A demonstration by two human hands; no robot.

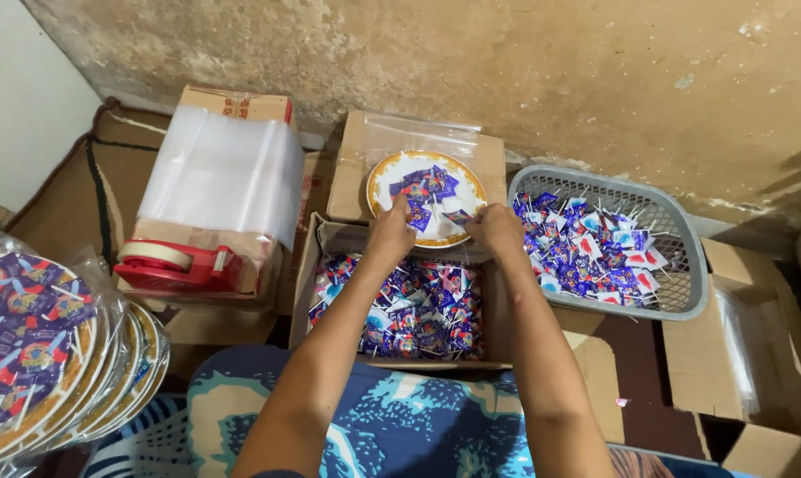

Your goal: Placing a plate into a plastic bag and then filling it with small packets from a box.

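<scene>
Glossy foil-like wrappers on thin sticks [423,310] in a matt brown cardboard box [316,257], grey plastic lattice basket [675,257], smooth glazed plate [385,177] under clear film, red plastic tape dispenser [177,264], rough stained plaster wall [507,62]

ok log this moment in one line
left hand: on round gold-rimmed plate | right hand: pinching blue wrapped lollipop | grey plastic basket: lollipops

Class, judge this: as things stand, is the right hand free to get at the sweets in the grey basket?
Probably yes. The right hand is at the plate, just beside the basket, whose top is open with nothing between them.
</scene>
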